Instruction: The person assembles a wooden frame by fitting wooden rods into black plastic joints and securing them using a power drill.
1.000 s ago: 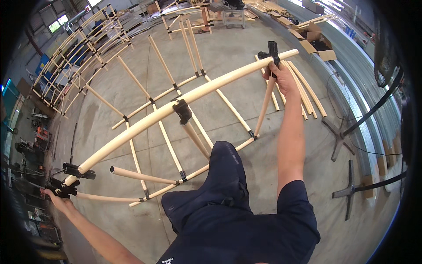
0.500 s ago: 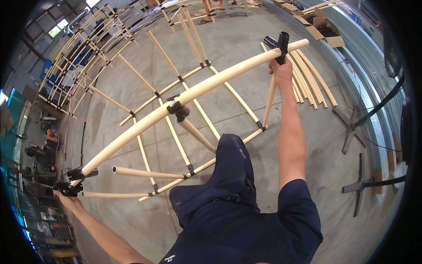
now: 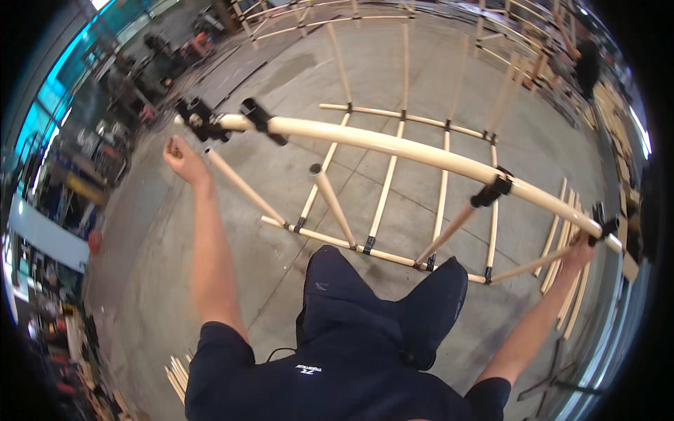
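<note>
A long cream pipe [image 3: 379, 139] spans the view in front of me, above a pipe frame on the floor. Its right end carries a black pipe joint [image 3: 605, 226], and my right hand [image 3: 578, 252] is closed around that joint's underside, where an upright pipe [image 3: 530, 265] meets it. Near the left end sit several black joints [image 3: 202, 121]. Just below them, my left hand [image 3: 184, 160] is apart from the pipe, its fingers curled with nothing seen in them. Another joint [image 3: 493, 186] sits over a second upright [image 3: 449, 235]; two more uprights [image 3: 333, 207] stand with open tops under the long pipe.
The floor frame [image 3: 386, 189] has several crossbars and far uprights. Loose pipes [image 3: 562, 281] lie at the right, more [image 3: 177, 377] at lower left. Other pipe frames [image 3: 302, 24] stand at the back. Another person [image 3: 584, 63] is at the far right. Equipment lines the left wall.
My view has swung left. The left hand has come off the joints at the long pipe's left end. My right hand keeps its grip at the right end.
</note>
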The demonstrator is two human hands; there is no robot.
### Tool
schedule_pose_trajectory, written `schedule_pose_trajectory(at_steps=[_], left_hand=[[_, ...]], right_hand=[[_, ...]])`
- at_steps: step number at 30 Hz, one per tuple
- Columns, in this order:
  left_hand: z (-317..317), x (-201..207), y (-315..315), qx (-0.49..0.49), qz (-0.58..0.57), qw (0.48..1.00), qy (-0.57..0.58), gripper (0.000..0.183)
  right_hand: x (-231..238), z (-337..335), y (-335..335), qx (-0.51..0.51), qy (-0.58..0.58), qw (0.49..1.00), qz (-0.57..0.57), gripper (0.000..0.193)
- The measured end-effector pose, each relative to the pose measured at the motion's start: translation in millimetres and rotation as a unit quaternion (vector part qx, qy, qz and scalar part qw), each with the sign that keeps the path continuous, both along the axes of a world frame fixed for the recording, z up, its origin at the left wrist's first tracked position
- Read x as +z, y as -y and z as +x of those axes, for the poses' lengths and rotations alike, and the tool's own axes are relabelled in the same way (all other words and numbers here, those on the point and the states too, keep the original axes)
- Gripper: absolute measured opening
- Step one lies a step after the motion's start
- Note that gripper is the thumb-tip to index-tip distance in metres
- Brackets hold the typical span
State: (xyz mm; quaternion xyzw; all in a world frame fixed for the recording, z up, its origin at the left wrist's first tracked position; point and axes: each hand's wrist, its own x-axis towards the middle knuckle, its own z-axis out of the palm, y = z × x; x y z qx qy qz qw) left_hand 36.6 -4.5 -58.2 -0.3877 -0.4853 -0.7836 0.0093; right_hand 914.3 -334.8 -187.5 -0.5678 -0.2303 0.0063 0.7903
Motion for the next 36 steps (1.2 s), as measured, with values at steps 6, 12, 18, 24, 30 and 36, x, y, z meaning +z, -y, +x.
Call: schedule_pose_trajectory(at_steps=[6,12,18,24,30,36], left_hand=[[110,-114,80,-0.342,-0.126,0.931,0.009,0.04],[181,-84,-11,-0.64,-0.18,0.659,0.352,0.092],[235,-124,-86,-0.558,-0.24,0.656,0.449,0.074],[205,-117,-85,-0.52,-0.258,0.756,0.302,0.036],[170,-58,-14,-0.544,-0.116,0.785,0.273,0.036],[159,-34,25,-0.549,-0.037,0.798,0.244,0.039]], right_hand=[[-10,24,13,0.014,0.028,0.999,-0.022,0.027],[14,-5,13,0.009,0.058,0.998,-0.008,0.024],[12,-17,0,0.011,0.014,1.0,0.005,0.015],[24,-20,9,-0.013,0.025,0.999,-0.018,0.014],[16,3,21,0.079,0.013,0.997,0.018,0.018],[-3,45,35,0.136,0.004,0.991,0.013,0.018]])
